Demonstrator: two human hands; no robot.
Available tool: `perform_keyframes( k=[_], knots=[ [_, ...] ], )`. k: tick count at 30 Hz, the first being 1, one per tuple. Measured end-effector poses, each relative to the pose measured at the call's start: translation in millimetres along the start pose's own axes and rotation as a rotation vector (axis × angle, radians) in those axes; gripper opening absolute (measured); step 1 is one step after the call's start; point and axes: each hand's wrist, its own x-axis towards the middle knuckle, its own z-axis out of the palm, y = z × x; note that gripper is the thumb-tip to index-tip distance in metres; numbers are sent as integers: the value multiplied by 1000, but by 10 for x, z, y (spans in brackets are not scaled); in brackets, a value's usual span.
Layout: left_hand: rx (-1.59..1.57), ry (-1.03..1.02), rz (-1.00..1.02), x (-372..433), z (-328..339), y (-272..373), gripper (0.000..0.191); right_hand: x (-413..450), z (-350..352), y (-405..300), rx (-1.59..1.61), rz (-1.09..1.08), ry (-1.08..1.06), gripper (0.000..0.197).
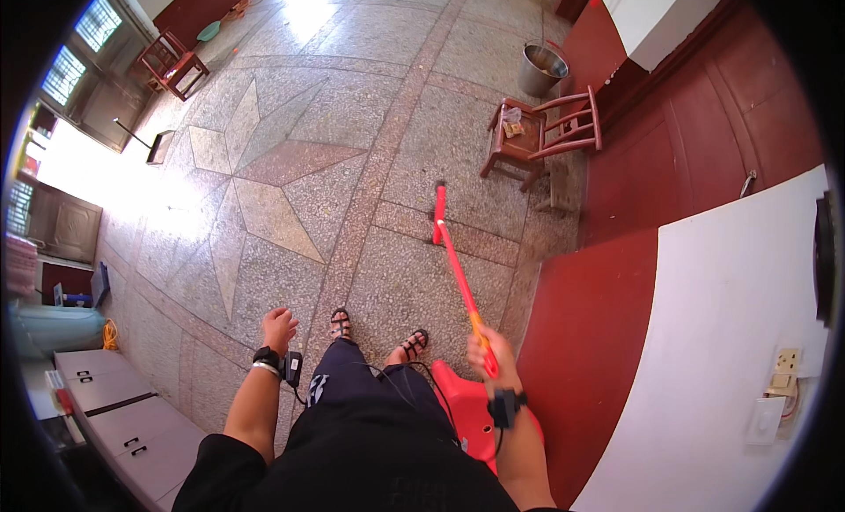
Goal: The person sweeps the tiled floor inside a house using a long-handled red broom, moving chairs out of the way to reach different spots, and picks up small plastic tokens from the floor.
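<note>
My right hand (pixel 492 355) grips the handle of a long red broom (pixel 455 261), just below its orange section. The broom slants forward from me, and its narrow red head (pixel 439 213) is at the speckled terrazzo floor (pixel 396 287). Dark bristles show only in part at the head's far end. Out to my left side, my left hand (pixel 279 328) hangs in the air with loosely bent fingers and nothing in it. Beside my right leg, partly behind my forearm, stands a red plastic stool or chair (pixel 462 406).
At right, a wooden chair (pixel 521 139) bears small packets, with a metal bucket (pixel 542 69) behind it and a low wooden stool (pixel 560 187) beside it. A long-handled dustpan (pixel 160 147) stands near the bright doorway. Grey cabinets (pixel 125 406) line the left; a red-and-white wall (pixel 607 353) bounds the right.
</note>
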Motion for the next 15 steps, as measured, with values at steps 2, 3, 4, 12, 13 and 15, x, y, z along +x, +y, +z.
perform_keyframes(
  k=[2,3,4,12,13,15],
  knots=[
    [-4,-8,-4,81,46,14,29,-356,-169,125,47,-61,55,18],
    [3,-15,-5,156,38,19,29,-474,-199,211,98,-132,117,17],
    [35,-4,-11,190,49,12,28,-625,-155,258,95,-129,124,17],
    [10,-6,-66,488,-363,-47,26,-413,-226,668,263,-49,437,21],
    [-12,37,-66,493,-436,-41,25,-246,-258,706,256,-43,445,21],
    [-37,9,-73,623,-724,-83,25,176,-186,821,242,-37,382,25]
  ],
)
